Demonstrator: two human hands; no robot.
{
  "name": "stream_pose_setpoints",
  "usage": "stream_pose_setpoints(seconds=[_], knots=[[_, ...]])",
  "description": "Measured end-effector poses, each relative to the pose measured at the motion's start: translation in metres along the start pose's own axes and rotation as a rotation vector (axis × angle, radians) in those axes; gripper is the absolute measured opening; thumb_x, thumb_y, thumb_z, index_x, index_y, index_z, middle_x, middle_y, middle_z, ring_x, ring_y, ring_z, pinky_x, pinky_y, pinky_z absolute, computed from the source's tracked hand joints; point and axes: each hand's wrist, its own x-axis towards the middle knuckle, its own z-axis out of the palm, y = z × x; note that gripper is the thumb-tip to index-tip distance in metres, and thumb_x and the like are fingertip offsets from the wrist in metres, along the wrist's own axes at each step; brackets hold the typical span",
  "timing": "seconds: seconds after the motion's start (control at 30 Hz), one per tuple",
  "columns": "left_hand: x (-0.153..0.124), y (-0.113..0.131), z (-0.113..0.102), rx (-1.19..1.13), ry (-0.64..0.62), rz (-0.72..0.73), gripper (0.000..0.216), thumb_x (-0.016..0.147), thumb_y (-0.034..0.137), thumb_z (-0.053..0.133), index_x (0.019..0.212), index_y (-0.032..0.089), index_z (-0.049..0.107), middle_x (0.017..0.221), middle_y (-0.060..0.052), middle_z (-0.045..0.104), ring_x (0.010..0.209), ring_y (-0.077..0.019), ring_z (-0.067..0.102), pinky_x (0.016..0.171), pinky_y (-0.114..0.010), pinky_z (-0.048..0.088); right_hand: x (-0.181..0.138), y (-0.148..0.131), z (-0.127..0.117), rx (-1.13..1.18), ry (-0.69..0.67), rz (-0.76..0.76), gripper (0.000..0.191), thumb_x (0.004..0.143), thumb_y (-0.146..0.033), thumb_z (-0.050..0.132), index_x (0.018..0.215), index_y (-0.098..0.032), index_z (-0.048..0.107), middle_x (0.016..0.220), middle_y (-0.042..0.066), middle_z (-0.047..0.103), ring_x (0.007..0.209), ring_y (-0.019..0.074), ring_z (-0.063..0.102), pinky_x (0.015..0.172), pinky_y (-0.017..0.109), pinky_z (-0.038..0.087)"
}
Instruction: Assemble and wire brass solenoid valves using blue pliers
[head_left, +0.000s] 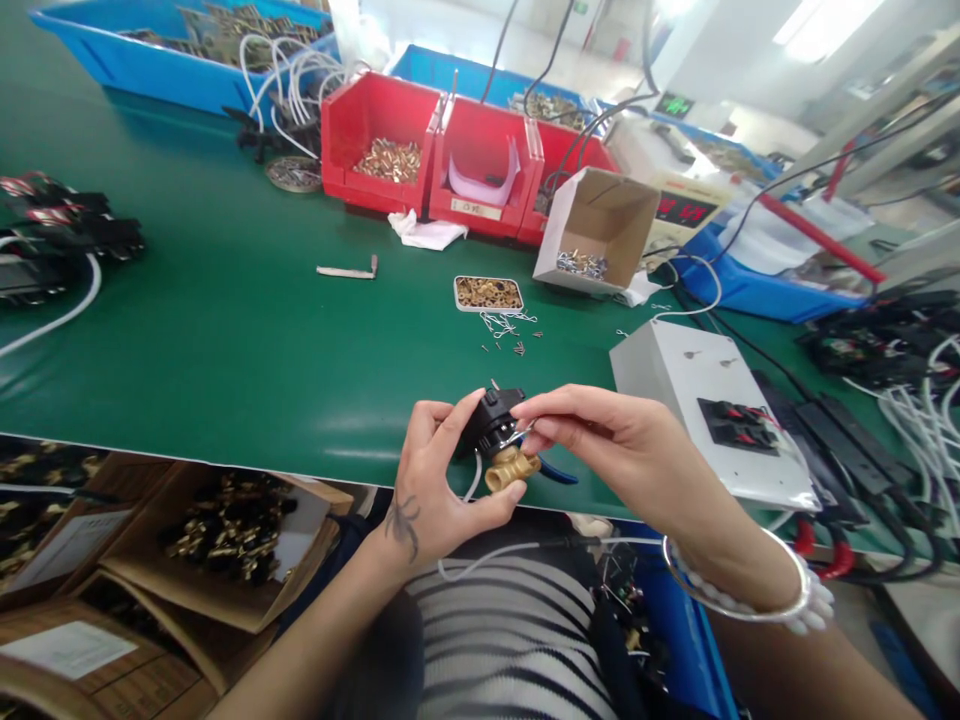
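My left hand [442, 470] is closed round a valve with a black actuator head [495, 415] and a brass body [510, 468], held above the bench's front edge. A white cable trails down from the valve. My right hand [592, 430] pinches a thin silvery clip [520, 435] against the joint between the black head and the brass; fingers partly cover it. Behind the valve, a blue handle [559, 474] sticks out, probably a tool lying on the bench. Farther back lie loose wire clips [499, 323] and small screws [519, 349].
A small tray of brass parts [488, 293], a cardboard box of fasteners [592, 225] and red bins [379, 145] stand beyond. To the right sits a grey switch box [712, 410]. An L-shaped tool [347, 270] lies left. Cartons of valves [217, 540] stand below the bench.
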Motion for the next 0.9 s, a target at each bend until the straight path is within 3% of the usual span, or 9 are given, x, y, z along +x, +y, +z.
stream_pose_setpoints(seconds=[0.17,0.27,0.4,0.8,0.9], knots=[[0.0,0.0,0.0,-0.014,-0.008,-0.005,0.073,0.075,0.039,0.072,0.139,0.017,0.046,0.109,-0.007,0.049,0.098,-0.0201,0.052,0.087,-0.036,0.052,0.004,-0.004,0.003,-0.306,0.098,-0.175,0.013,0.09,-0.008,0.062,0.089,-0.018,0.07,0.085,0.0,0.072,0.077,0.0122,0.067,0.072,0.021,0.053],[0.001,0.001,0.0,-0.021,-0.008,0.008,0.073,0.074,0.038,0.072,0.138,0.014,0.046,0.108,-0.007,0.049,0.099,-0.02,0.051,0.088,-0.035,0.052,0.005,-0.005,0.007,-0.467,0.095,-0.308,0.014,0.091,-0.005,0.06,0.09,-0.016,0.069,0.087,0.002,0.07,0.079,0.0126,0.065,0.071,0.02,0.051],[0.002,0.002,-0.001,-0.02,-0.019,0.004,0.074,0.073,0.038,0.073,0.138,0.015,0.046,0.108,-0.007,0.049,0.099,-0.0204,0.052,0.089,-0.036,0.053,0.002,-0.004,0.011,-0.574,0.08,-0.365,0.015,0.093,-0.005,0.057,0.095,-0.015,0.067,0.092,0.004,0.068,0.079,0.0138,0.064,0.07,0.022,0.05],[0.002,0.0,-0.004,-0.03,-0.043,0.011,0.074,0.072,0.037,0.074,0.138,0.019,0.046,0.111,-0.007,0.049,0.101,-0.0211,0.054,0.089,-0.037,0.054,0.009,0.01,0.013,-0.481,0.009,-0.528,0.021,0.095,-0.005,0.048,0.093,-0.016,0.066,0.098,0.008,0.068,0.089,0.0153,0.065,0.077,0.024,0.053],[0.001,0.0,-0.005,-0.035,-0.032,-0.014,0.073,0.073,0.038,0.073,0.138,0.019,0.046,0.109,-0.007,0.049,0.099,-0.0209,0.054,0.088,-0.037,0.054,0.01,0.014,0.007,-0.397,0.053,-0.442,0.017,0.097,-0.021,0.056,0.111,-0.021,0.065,0.111,0.008,0.066,0.1,0.0183,0.065,0.088,0.03,0.055]])
